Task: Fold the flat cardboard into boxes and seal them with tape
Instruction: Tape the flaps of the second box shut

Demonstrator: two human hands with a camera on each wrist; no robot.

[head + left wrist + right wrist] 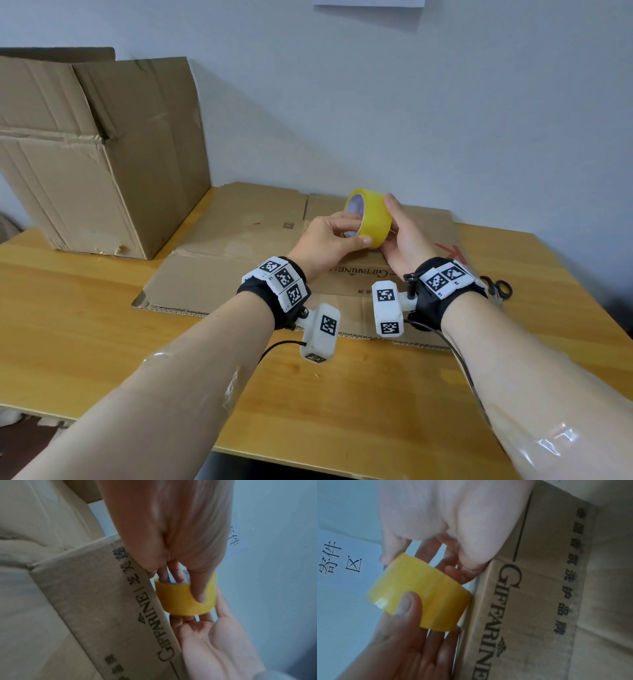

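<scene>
Glossy yellow tape roll [371, 219]; matt flat cardboard [239, 267].

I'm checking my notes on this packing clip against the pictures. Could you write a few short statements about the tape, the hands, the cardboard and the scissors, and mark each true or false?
1. Both hands hold the yellow tape roll. True: the left hand has fingers in its core, and the right hand grips its outside.
2. The tape roll rests on the table. False: it is held up above the flat cardboard.
3. The flat cardboard is already folded into a box. False: it lies flat on the table.
4. A pair of scissors lies at the right, by the flat cardboard. True.
5. A big open cardboard box stands at the back left. True.
</scene>
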